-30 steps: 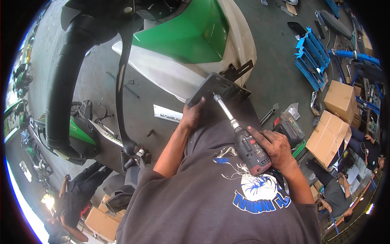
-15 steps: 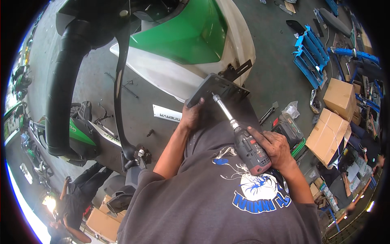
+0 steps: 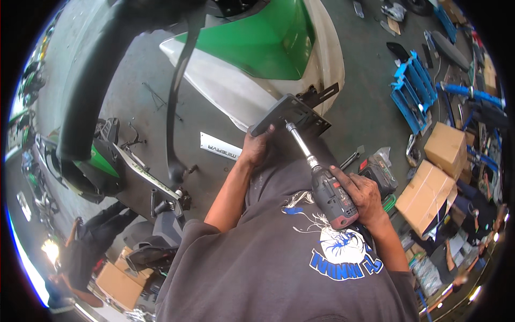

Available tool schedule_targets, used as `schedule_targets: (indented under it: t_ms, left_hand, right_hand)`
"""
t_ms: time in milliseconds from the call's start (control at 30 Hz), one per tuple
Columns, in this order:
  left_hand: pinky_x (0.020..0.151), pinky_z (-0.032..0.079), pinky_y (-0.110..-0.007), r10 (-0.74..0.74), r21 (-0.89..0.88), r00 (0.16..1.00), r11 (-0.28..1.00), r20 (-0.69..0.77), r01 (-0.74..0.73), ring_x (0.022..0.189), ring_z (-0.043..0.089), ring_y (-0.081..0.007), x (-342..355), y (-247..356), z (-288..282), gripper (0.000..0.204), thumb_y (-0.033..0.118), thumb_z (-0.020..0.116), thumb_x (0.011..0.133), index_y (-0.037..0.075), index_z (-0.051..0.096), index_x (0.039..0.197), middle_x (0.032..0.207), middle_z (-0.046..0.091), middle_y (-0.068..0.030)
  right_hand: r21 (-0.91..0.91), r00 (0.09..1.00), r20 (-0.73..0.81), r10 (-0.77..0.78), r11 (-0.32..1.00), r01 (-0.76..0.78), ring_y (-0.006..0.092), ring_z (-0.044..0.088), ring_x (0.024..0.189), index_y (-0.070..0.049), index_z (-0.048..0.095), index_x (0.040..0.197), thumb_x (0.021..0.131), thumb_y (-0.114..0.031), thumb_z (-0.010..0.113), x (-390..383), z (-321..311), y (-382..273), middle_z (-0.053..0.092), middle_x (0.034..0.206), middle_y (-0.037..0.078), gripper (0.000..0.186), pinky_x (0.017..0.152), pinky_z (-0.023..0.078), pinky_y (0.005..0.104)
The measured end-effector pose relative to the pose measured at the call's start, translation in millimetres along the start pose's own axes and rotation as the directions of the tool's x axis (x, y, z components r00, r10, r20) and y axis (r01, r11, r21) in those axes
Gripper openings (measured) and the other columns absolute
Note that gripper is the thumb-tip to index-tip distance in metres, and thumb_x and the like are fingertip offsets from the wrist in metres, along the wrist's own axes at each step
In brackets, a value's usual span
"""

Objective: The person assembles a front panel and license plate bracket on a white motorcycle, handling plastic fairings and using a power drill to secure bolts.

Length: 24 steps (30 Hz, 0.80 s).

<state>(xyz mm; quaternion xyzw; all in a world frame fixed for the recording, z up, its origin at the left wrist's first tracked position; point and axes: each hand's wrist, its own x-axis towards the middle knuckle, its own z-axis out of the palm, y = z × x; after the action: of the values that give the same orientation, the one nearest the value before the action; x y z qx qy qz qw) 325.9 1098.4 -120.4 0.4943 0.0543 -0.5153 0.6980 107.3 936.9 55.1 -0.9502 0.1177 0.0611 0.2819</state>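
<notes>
The right hand [image 3: 365, 196] has a closed grip around the drill [image 3: 332, 198], whose long bit meets the black bracket [image 3: 292, 115] below the green and white panel [image 3: 268, 48]. The left hand [image 3: 256, 147] grips the bracket's lower edge; its fingertips are hidden beneath, and the bit's tip cannot be made out

At the right of the frame we see two cardboard boxes [image 3: 437, 172] on the concrete floor, with blue plastic racks [image 3: 412, 91] above them. At the lower left, we note another person [image 3: 88, 244] in dark clothing beside a green motorcycle [image 3: 91, 161].
</notes>
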Motion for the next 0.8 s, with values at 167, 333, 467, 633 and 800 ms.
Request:
schedule_targets:
  t_ms: [167, 333, 467, 633, 800]
  left_hand:
    - [0.085, 0.049, -0.030, 0.082, -0.036, 0.996, 0.996, -0.034, -0.084, 0.097, 0.061, -0.0138, 2.1, -14.7, -7.4, 0.031, 0.015, 0.067, 0.094, 0.001, 0.064, 0.122, 0.108, 0.068, -0.0044]
    - [0.086, 0.049, -0.032, 0.025, -0.041, 1.000, 0.999, -0.016, -0.025, 0.100, 0.061, -0.0153, 15.8, -15.7, -6.8, 0.027, 0.014, 0.066, 0.095, 0.000, 0.063, 0.118, 0.110, 0.067, -0.0056]
    - [0.083, 0.051, -0.033, 0.086, -0.051, 0.996, 0.995, -0.034, -0.088, 0.098, 0.063, -0.0170, 23.1, -20.1, -6.5, 0.027, 0.013, 0.064, 0.095, 0.000, 0.062, 0.119, 0.108, 0.068, -0.0077]
    - [0.088, 0.051, -0.031, -0.071, 0.195, 0.985, 0.976, -0.159, 0.102, 0.100, 0.064, -0.0170, 5.9, -3.6, -14.3, 0.043, 0.027, 0.075, 0.086, 0.000, 0.065, 0.118, 0.111, 0.069, -0.0095]
    - [0.081, 0.049, -0.030, 0.051, 0.156, 0.988, 0.987, -0.148, -0.028, 0.092, 0.062, -0.0141, 33.2, -42.3, -22.7, 0.033, 0.022, 0.073, 0.089, 0.004, 0.066, 0.115, 0.103, 0.069, -0.0024]
  right_hand:
    - [0.012, 0.996, -0.017, -0.093, 0.996, 0.093, 0.0282, 0.065, 0.071, -0.010, 0.046, 0.146, 0.075, -0.011, 0.064, 1.3, -3.1, 12.0, 0.060, 0.079, 0.011, 0.073, 0.068, 0.054, 0.0403]
    - [0.010, 0.996, 0.018, -0.084, 0.996, 0.084, 0.0291, 0.064, 0.072, -0.011, 0.044, 0.147, 0.075, -0.011, 0.064, 3.5, -11.0, 18.3, 0.060, 0.080, 0.012, 0.075, 0.067, 0.053, 0.0412]
    - [0.014, 0.995, 0.047, -0.091, 0.996, 0.091, 0.0311, 0.064, 0.072, -0.011, 0.043, 0.147, 0.075, -0.015, 0.067, 8.3, -12.9, 23.6, 0.060, 0.084, 0.014, 0.076, 0.067, 0.053, 0.0419]
    - [0.071, 0.989, 0.054, -0.136, 0.989, 0.132, 0.0363, 0.067, 0.080, -0.009, 0.047, 0.145, 0.065, -0.054, 0.074, 11.5, -9.2, 17.3, 0.066, 0.097, 0.019, 0.095, 0.072, 0.053, 0.0439]
    - [0.208, 0.991, -0.037, -0.132, 0.969, 0.137, 0.0397, 0.067, 0.103, 0.004, 0.049, 0.138, 0.075, -0.026, 0.078, 0.2, 11.0, 21.9, 0.061, 0.126, 0.025, 0.076, 0.088, 0.054, 0.0422]
